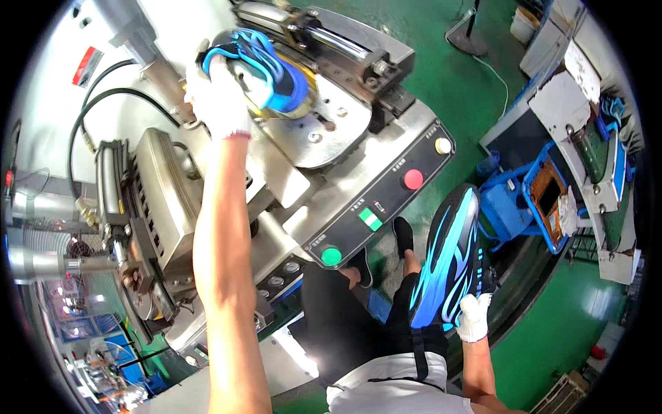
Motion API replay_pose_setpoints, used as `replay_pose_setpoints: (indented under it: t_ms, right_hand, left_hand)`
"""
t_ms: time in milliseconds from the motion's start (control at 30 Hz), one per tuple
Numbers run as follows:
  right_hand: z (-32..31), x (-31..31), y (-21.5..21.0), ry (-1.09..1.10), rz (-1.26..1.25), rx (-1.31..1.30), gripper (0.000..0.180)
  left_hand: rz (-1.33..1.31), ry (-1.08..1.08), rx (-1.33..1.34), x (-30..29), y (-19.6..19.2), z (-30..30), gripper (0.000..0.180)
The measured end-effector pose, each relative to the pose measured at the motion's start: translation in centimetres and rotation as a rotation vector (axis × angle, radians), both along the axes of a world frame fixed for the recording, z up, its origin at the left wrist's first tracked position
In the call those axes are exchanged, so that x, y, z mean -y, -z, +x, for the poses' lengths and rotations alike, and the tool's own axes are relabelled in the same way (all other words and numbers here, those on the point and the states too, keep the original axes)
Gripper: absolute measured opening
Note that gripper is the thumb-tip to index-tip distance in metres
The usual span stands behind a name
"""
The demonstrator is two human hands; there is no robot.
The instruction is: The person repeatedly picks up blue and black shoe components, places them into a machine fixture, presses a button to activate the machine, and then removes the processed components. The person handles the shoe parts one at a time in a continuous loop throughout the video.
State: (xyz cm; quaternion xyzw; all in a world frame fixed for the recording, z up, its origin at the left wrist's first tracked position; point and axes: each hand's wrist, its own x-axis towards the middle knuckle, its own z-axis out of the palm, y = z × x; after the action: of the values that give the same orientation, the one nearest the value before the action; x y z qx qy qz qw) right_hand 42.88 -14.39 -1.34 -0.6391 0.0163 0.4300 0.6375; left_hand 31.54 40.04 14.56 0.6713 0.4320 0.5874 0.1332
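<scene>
My left hand (219, 103), in a white glove, reaches into the machine and grips the side of a blue and black shoe (272, 72). That shoe sits in a yellowish metal holder above a steel plate (334, 141); the glove hides part of it. Low on the right, my right hand (474, 319), also gloved, closes around the edge of another shoe (448, 269). Its patterned sole in black, blue and turquoise faces up, away from the machine. Most of its upper is hidden behind the sole.
A control panel (372, 200) with red, green and white buttons runs along the machine's front. Metal cylinders (338, 41) flank the holder. At right stand a blue plastic stool (510, 207) and a workbench (552, 103) with blue parts on it. The floor (441, 83) is green.
</scene>
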Motion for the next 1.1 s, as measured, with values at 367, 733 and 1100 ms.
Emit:
replay_pose_setpoints:
  t_ms: [367,733,1100]
  right_hand:
    - [5.8,-22.5,-12.2,-0.302,0.175,0.594,0.049]
    - [0.9,-57.8,-16.7,-1.092,-0.456,1.462,0.083]
    - [-0.8,-55.7,-13.9,-1.045,-0.383,1.583,0.084]
  left_hand:
    - [-0.347,0.993,0.014,30.4,2.7,-20.4,0.042]
    - [-0.734,0.913,-0.183,41.1,13.3,-30.2,0.042]
    - [-0.79,0.924,-0.087,40.4,14.5,-30.6,0.054]
